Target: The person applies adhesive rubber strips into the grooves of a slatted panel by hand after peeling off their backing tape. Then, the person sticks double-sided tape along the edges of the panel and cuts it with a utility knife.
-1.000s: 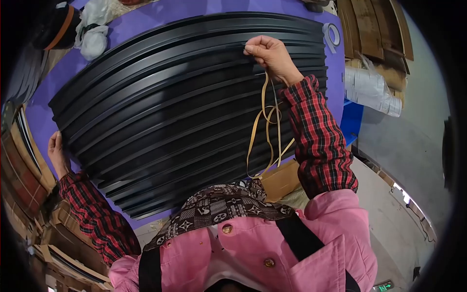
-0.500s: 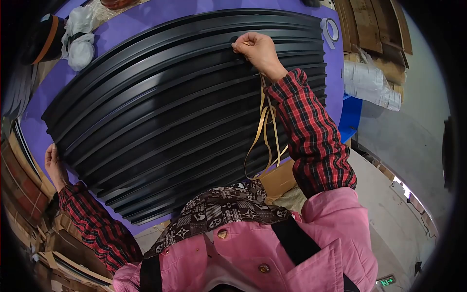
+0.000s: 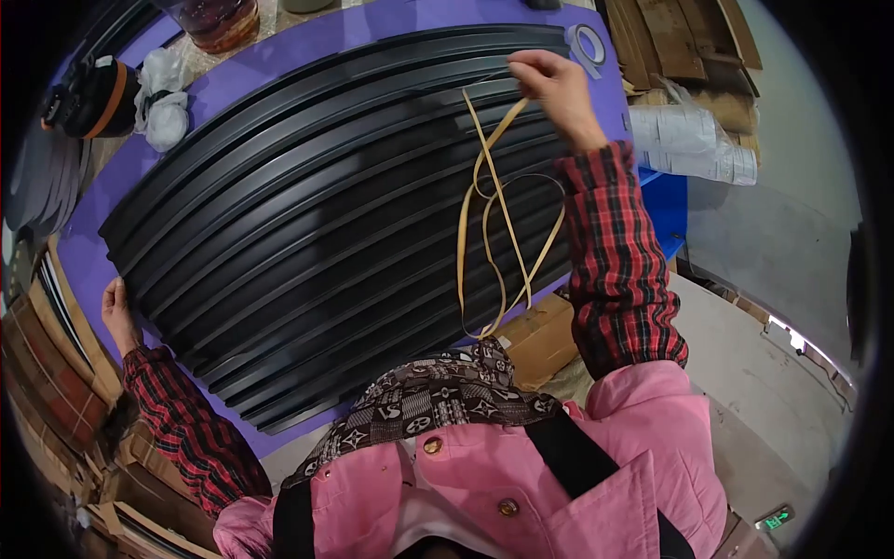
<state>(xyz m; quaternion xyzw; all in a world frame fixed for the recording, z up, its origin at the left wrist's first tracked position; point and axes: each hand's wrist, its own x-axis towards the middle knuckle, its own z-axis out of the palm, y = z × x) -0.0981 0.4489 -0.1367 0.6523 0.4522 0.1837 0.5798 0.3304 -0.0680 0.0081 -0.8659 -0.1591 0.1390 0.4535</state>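
My right hand [image 3: 556, 91] pinches the yellow strip [image 3: 462, 244], loops below not yet straightened; left hand [image 3: 118, 315], grip unclear, beside aligned black slats [image 3: 307, 210].

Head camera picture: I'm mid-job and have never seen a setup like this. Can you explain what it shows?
There is no machine here: these are a person's own bare hands, seen from a camera worn on the head, facing forward and down. On the purple surface lies a wide black ridged panel, perhaps separate strips. The left hand is at its left edge. The right hand holds a thin tan band that trails in loops over the panel.
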